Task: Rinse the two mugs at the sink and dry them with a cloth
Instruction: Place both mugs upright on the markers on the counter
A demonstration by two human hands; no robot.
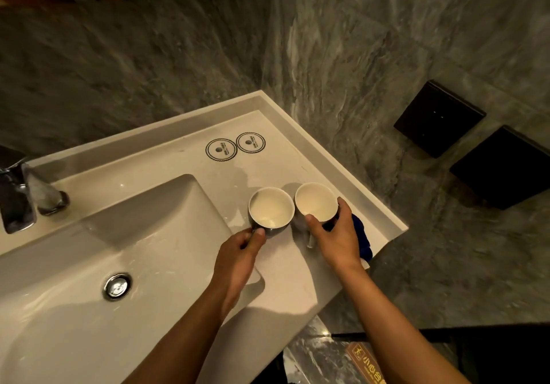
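Two mugs, dark outside and white inside, stand side by side on the counter to the right of the sink basin (143,235). My left hand (238,252) pinches the handle of the left mug (271,209). Around the near side of the right mug (316,200) curls my right hand (337,235), thumb on the near rim and fingers on the right wall. A blue cloth (363,239) lies crumpled under and behind my right hand, partly hidden by it.
A chrome faucet (16,202) stands at the far left, and a round drain (117,286) sits in the basin. Two round paper coasters (235,146) lie at the back of the counter. Grey marble walls meet at the corner behind; two black boxes (439,118) hang on the right wall.
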